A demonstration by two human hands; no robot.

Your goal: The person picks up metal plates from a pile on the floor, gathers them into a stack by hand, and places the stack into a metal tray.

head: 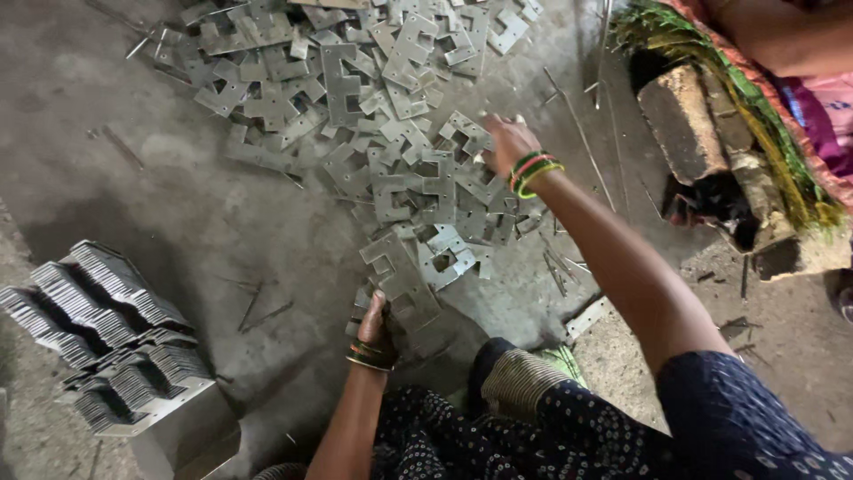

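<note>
Down on the grey concrete floor (pixel 178 204), a big loose heap of flat metal plates (pixel 373 107) spreads across the top and middle of the view, each plate stamped with square notches. The right hand (pixel 505 142) is stretched far out, wrist ringed with green and red bangles (pixel 531 172), and it rests on the plates at the heap's right edge. Its fingers curl down onto one notched plate (pixel 462 133), but whether the grip is really clamped on it or just pressing, I cannot tell from this angle.

The left hand (pixel 375 331) is much closer in, also wearing bangles, and here the grip is closed around a small bunch of plates (pixel 400 284) held together at the near tip of the heap, thumb on one side and fingers tucked under. The bunch touches the floor and the loose plates just beyond it.

Off to the left, well apart from both hands, neat stacks of the same plates (pixel 98 329) stand on edge in tight rows. Thin metal rods and slivers (pixel 582 133) lie scattered beside the heap. At the upper right sits a rough brick block (pixel 702 133) with green and yellow fibres (pixel 755 116) draped along it, and another person's arm (pixel 782 36) shows in the corner.
</note>
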